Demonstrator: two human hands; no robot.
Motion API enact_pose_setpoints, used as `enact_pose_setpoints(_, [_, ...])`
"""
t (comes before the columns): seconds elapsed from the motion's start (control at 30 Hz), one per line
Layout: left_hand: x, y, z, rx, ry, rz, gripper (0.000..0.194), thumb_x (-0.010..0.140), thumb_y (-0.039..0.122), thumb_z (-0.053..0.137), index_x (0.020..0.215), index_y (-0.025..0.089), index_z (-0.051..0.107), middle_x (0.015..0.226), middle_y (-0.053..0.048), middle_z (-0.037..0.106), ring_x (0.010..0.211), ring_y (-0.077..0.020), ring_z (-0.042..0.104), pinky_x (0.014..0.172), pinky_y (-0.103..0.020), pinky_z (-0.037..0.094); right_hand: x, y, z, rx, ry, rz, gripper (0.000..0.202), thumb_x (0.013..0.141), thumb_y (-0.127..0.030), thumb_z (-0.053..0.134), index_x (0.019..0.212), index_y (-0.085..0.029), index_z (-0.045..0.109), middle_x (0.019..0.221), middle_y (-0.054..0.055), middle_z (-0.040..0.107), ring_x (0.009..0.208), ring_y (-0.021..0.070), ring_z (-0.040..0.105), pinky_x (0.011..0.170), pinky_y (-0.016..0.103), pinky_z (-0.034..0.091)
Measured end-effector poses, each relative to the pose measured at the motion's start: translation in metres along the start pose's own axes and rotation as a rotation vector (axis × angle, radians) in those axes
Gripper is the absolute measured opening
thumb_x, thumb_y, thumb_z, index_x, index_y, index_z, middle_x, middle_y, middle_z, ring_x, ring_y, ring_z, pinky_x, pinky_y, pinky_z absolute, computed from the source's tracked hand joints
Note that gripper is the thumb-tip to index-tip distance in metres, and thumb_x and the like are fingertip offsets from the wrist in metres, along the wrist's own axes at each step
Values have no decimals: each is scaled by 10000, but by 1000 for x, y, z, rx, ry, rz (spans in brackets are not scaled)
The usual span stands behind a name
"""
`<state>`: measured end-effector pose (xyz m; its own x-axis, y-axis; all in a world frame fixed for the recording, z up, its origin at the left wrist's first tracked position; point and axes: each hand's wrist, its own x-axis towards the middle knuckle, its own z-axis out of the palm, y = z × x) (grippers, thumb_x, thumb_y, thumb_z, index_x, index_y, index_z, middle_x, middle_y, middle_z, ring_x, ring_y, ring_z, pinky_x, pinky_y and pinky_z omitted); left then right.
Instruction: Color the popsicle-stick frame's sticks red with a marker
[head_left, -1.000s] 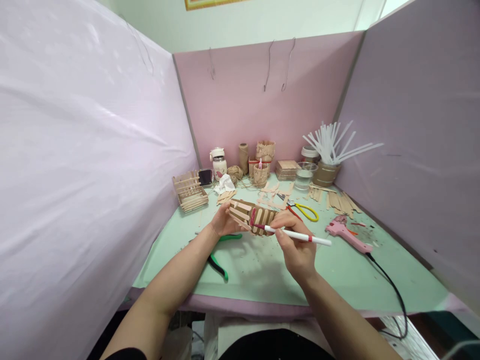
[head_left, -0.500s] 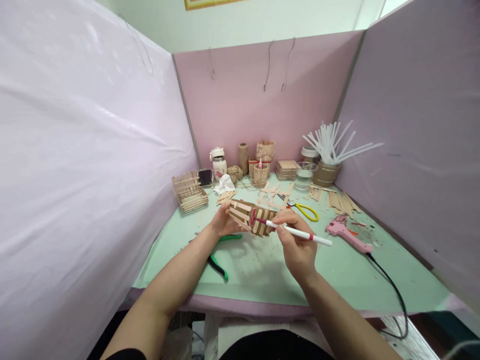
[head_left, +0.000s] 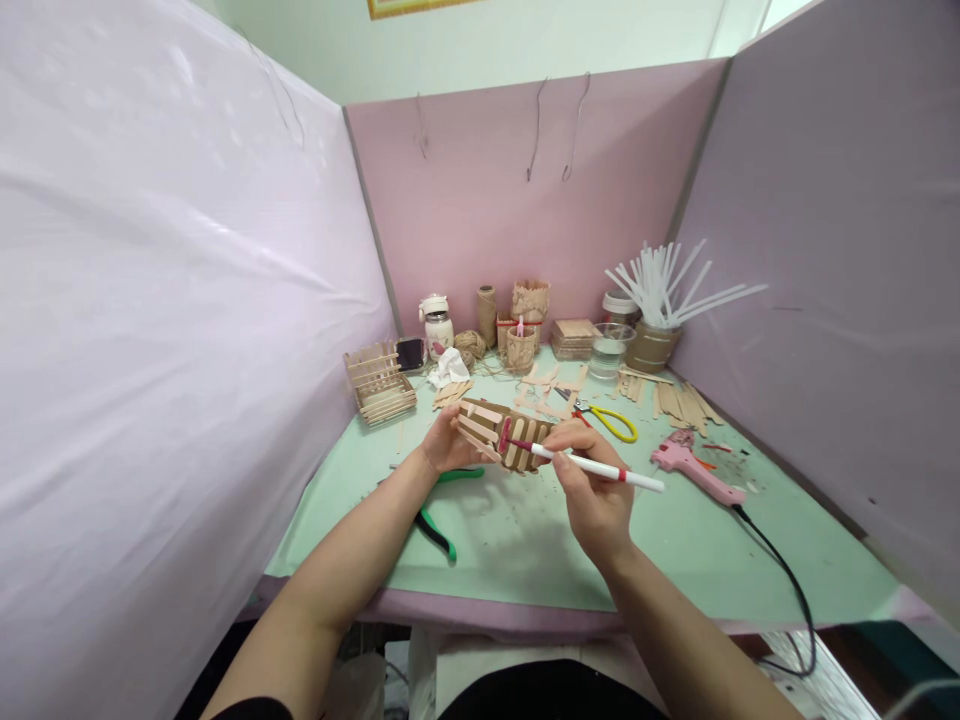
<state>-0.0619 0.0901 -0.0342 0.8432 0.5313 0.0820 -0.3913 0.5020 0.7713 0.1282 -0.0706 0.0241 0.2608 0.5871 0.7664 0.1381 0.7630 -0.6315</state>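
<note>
My left hand [head_left: 448, 440] clasps the slatted piece [head_left: 486, 412] by its left end, likely for steadiness; my right hand [head_left: 598, 500] pinches the pen [head_left: 600, 467] over it.

Mint-green table [head_left: 525, 560]: pink glue gun [head_left: 699, 472], green-handled pliers [head_left: 435, 536], loose wooden sticks [head_left: 682, 409], clear cup [head_left: 608, 357].

I am getting bright, diffuse light, with pale glare streaking the sheet [head_left: 210, 230] on my left. Soft shadow is falling on the table [head_left: 720, 560] between my forearms [head_left: 375, 540], and the wide lens is stretching the edges.
</note>
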Motion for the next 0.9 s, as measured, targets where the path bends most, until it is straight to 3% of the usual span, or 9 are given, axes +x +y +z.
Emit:
enact_pose_setpoints(0.3, [2,0,-2,-27,-26,10,609,801,563,653,1265,168,653,1175,-119,748,1070,-314,696,1013,-484,448,0,-2,0,6,-45,-12,108,915,-257,578,843,-236,656,746,24,663,740,194,582,704,382,444])
enact_pose_setpoints(0.9, [1,-1,-3,-26,-1,1,629,790,567,666,1270,161,649,1203,-134,739,1104,-335,678,1022,-508,437,0,-1,1,16,-19,-5,106,918,-263,585,842,-238,656,758,22,661,751,195,593,712,380,448])
